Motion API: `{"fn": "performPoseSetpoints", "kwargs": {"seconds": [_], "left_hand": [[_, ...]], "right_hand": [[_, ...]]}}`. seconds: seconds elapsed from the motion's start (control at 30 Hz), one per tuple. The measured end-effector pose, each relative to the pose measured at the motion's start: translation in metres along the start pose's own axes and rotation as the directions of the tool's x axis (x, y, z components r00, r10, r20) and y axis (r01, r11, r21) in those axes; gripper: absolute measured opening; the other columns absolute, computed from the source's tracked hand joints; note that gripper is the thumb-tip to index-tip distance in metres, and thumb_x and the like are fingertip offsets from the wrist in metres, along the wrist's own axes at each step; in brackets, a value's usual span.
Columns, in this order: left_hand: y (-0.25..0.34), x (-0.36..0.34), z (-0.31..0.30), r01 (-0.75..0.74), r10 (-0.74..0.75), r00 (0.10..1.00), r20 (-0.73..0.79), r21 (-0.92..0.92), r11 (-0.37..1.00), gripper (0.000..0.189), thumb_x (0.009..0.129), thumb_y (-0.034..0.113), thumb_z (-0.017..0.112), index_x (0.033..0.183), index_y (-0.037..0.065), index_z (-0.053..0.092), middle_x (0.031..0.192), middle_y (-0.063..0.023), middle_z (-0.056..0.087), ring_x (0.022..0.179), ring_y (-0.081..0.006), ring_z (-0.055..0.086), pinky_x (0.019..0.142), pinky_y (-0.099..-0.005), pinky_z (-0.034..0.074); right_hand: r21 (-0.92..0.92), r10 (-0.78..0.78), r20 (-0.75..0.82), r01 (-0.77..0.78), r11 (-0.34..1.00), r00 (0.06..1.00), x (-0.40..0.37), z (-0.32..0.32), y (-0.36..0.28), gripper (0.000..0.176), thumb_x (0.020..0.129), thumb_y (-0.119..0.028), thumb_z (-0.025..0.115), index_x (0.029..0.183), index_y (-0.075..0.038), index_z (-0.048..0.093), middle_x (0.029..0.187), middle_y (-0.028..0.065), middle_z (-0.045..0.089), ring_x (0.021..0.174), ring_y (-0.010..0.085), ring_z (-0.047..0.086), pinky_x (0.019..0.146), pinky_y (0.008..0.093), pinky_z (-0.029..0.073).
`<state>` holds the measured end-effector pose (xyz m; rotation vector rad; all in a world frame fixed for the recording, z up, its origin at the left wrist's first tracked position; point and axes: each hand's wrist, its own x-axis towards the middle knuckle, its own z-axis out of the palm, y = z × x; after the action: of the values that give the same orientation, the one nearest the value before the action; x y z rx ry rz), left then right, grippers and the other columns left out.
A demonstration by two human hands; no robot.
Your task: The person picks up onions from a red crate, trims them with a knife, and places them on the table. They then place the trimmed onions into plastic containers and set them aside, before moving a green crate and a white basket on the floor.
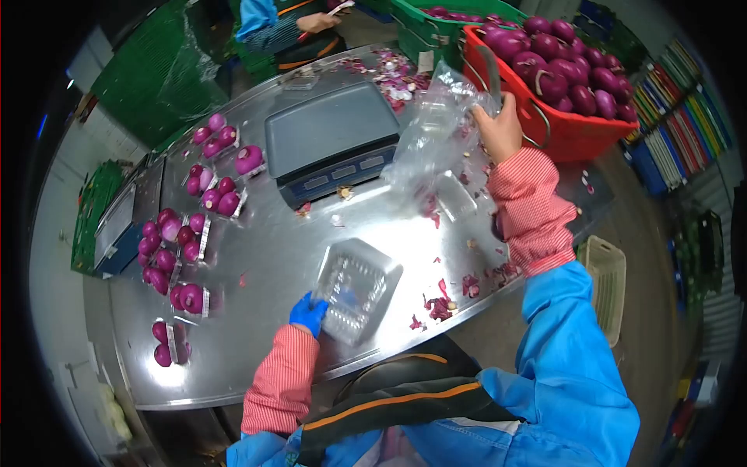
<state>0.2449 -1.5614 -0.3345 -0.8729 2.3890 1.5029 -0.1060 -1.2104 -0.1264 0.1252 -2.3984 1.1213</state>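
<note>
My left hand (310, 313), in a blue glove, grips the near left edge of a clear plastic tray (354, 292) just over the steel table. My right hand (499, 128), bare, is closed on a crumpled clear plastic bag (436, 124) beside the red crate. A curved grey strip like a knife blade (491, 74) rises from the same hand; its lower end is hidden. Below the bag, another clear plastic tray (455, 196) lies on the table. Red onions (191, 297) sit in small clear trays along the table's left side.
A scale (331, 128) stands mid-table. The red crate (576, 140), heaped with red onions (556, 66), is at the right, a green crate (428, 35) behind it. Onion skins (440, 307) litter the table (264, 335). Across it, a co-worker's hand (317, 22) holds something white.
</note>
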Motion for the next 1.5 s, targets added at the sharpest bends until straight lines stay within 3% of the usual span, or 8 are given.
{"fn": "performPoseSetpoints", "kwargs": {"seconds": [0.2,0.47,0.57,0.63,0.77,0.97,1.37,1.5], "left_hand": [[0.089,0.064,0.007,0.219,-0.18,0.972,0.151,-0.308,0.926,0.047,0.096,0.028,0.058,0.137,0.007,0.046,0.108,-0.0184,0.064,0.08,-0.0321,0.069,0.056,-0.0441,0.06],[0.146,0.117,0.043,0.043,-0.033,0.999,0.032,-0.399,0.916,0.061,0.095,0.036,0.058,0.146,0.01,0.036,0.127,-0.0205,0.056,0.1,-0.0364,0.064,0.078,-0.0469,0.057],[0.213,0.038,0.056,-0.555,0.892,0.339,-0.299,0.702,0.446,0.065,0.091,0.032,0.063,0.146,0.008,0.037,0.13,-0.0219,0.055,0.113,-0.0385,0.058,0.096,-0.0448,0.047],[0.235,0.013,0.092,-0.846,0.869,0.495,-0.027,0.214,0.489,0.065,0.085,0.021,0.067,0.143,0.006,0.042,0.131,-0.0229,0.053,0.118,-0.0394,0.053,0.103,-0.0418,0.042],[0.263,0.014,0.206,-0.925,0.84,0.366,0.4,0.055,0.377,0.069,0.08,0.015,0.07,0.143,0.007,0.043,0.133,-0.0216,0.051,0.123,-0.04,0.048,0.103,-0.0428,0.041],[0.304,0.081,0.346,-0.92,0.735,0.368,0.569,0.334,0.203,0.08,0.075,0.02,0.071,0.147,0.016,0.036,0.141,-0.0228,0.044,0.123,-0.0419,0.05,0.103,-0.0425,0.045],[0.324,0.046,0.352,-0.391,0.507,0.711,0.488,-0.324,0.861,0.093,0.066,0.019,0.086,0.143,0.01,0.035,0.134,-0.0162,0.048,0.12,-0.0317,0.054,0.102,-0.0429,0.047],[0.331,0.024,0.311,0.233,0.413,0.696,0.587,-0.729,0.643,0.092,0.066,0.015,0.085,0.143,0.008,0.034,0.137,-0.015,0.046,0.124,-0.0307,0.052,0.106,-0.0451,0.044]], "right_hand": [[-0.414,-0.022,0.051,0.041,0.909,0.998,-0.055,-0.082,0.012,0.07,0.077,-0.048,0.075,0.131,-0.009,0.051,0.108,0.0238,0.061,0.097,0.037,0.065,0.081,0.0423,0.051],[0.335,0.545,0.141,-0.558,0.76,0.827,-0.186,-0.145,0.111,0.024,0.087,-0.025,0.072,0.086,-0.004,0.063,0.065,0.0001,0.057,0.05,0.0083,0.052,0.044,0.0259,0.039],[0.372,0.668,0.258,-0.71,0.598,0.698,-0.236,-0.15,0.128,0.021,0.087,-0.022,0.07,0.091,-0.004,0.06,0.065,-0.0013,0.053,0.044,0.008,0.047,0.038,0.0243,0.038],[0.396,0.704,0.339,-0.773,0.495,0.625,-0.249,-0.152,0.126,0.019,0.086,-0.017,0.071,0.092,-0.003,0.059,0.067,-0.0002,0.055,0.044,0.0082,0.048,0.038,0.0241,0.038],[0.572,0.488,0.081,-0.441,0.691,0.869,-0.195,-0.168,0.157,0.028,0.081,-0.015,0.078,0.092,0.0,0.058,0.068,0.0029,0.059,0.057,0.0129,0.056,0.053,0.0283,0.048],[-0.4,0.043,0.027,-0.028,0.916,0.999,-0.077,-0.227,0.186,0.043,0.085,-0.032,0.069,0.107,0.002,0.056,0.098,0.0221,0.058,0.09,0.0385,0.06,0.081,0.0453,0.049],[0.334,0.583,0.656,-0.877,0.346,0.48,-0.112,-0.216,0.278,0.029,0.099,-0.027,0.048,0.106,-0.003,0.063,0.069,0.0116,0.057,0.061,0.0239,0.056,0.062,0.0362,0.045],[-0.074,0.396,0.518,-0.421,0.904,0.759,-0.112,-0.217,0.249,0.029,0.099,-0.029,0.048,0.112,-0.008,0.064,0.075,0.0148,0.064,0.067,0.0311,0.063,0.061,0.0394,0.045]]}}
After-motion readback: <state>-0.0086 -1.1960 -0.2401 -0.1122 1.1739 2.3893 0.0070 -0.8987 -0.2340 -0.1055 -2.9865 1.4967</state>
